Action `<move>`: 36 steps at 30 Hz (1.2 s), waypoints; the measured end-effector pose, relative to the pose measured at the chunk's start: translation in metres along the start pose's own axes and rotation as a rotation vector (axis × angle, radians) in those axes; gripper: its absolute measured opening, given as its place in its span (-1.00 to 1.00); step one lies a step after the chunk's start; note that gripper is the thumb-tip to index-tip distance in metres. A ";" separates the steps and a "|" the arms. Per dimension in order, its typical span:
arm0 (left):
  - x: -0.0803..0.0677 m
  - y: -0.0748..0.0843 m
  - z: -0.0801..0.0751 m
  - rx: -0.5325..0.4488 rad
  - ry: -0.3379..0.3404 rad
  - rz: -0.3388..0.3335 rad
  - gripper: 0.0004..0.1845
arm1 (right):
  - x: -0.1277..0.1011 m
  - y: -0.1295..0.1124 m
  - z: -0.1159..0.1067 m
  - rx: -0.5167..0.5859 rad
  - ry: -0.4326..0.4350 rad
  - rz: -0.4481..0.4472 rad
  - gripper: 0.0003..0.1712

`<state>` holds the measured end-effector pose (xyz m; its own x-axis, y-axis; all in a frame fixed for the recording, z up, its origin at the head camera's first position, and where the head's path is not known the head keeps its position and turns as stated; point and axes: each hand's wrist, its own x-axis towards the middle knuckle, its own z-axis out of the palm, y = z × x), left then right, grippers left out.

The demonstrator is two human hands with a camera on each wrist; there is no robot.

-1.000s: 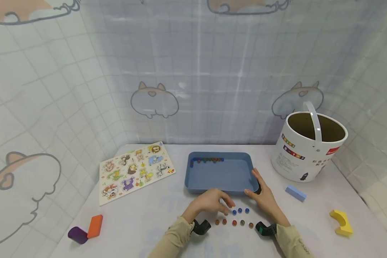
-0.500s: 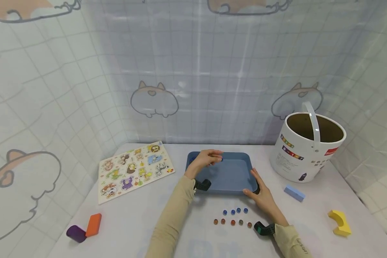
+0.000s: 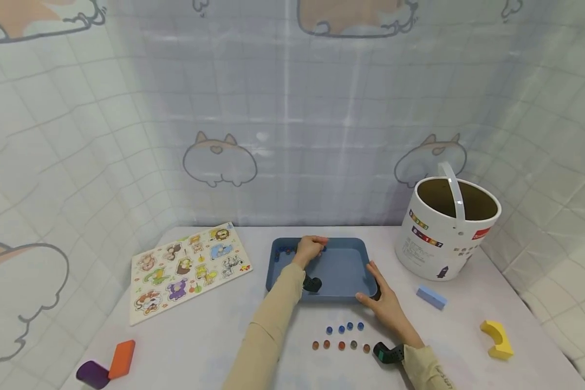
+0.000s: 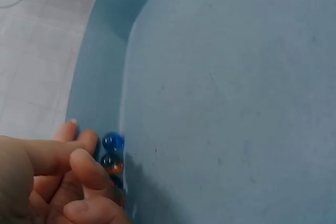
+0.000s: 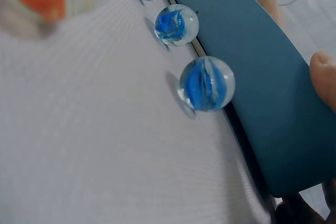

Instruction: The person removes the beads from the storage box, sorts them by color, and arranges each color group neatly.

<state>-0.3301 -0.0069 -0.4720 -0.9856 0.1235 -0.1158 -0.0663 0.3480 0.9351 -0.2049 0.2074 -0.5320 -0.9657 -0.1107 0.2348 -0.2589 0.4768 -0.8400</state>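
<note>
While reaching deep into the shallow blue plastic tray (image 3: 343,268), left hand (image 3: 310,248) fingers curled, pinching at the row of glass marbles (image 4: 112,153) by the far wall. Right hand (image 3: 384,306) relaxed, bracing the tray's near corner. Could easily scatter that row with one clumsy nudge.

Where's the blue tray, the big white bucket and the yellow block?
blue tray (image 3: 343,268), head view, bare floor of the tray.
white bucket (image 3: 426,246), head view, its front wall.
yellow block (image 3: 497,338), head view, middle of the arch.
</note>
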 end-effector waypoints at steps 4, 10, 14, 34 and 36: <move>-0.001 0.001 0.001 0.103 0.011 -0.001 -0.72 | 0.000 -0.001 0.000 0.000 -0.008 0.001 -0.02; -0.002 0.004 0.008 0.363 0.003 0.076 -0.79 | -0.001 0.001 0.001 -0.002 -0.008 0.008 -0.03; -0.001 0.004 0.013 0.536 0.022 0.119 -0.84 | -0.001 0.002 0.002 0.009 -0.009 0.012 -0.03; -0.049 0.018 -0.041 0.278 -0.191 0.261 -0.77 | 0.002 0.001 -0.001 -0.018 -0.021 0.025 -0.01; -0.065 0.020 -0.050 0.278 -0.227 0.298 -0.78 | 0.002 0.002 -0.003 -0.021 -0.019 0.022 -0.01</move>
<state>-0.2753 -0.0547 -0.4290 -0.8943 0.4452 0.0455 0.2898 0.4985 0.8170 -0.2073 0.2106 -0.5312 -0.9714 -0.1165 0.2069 -0.2374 0.4976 -0.8343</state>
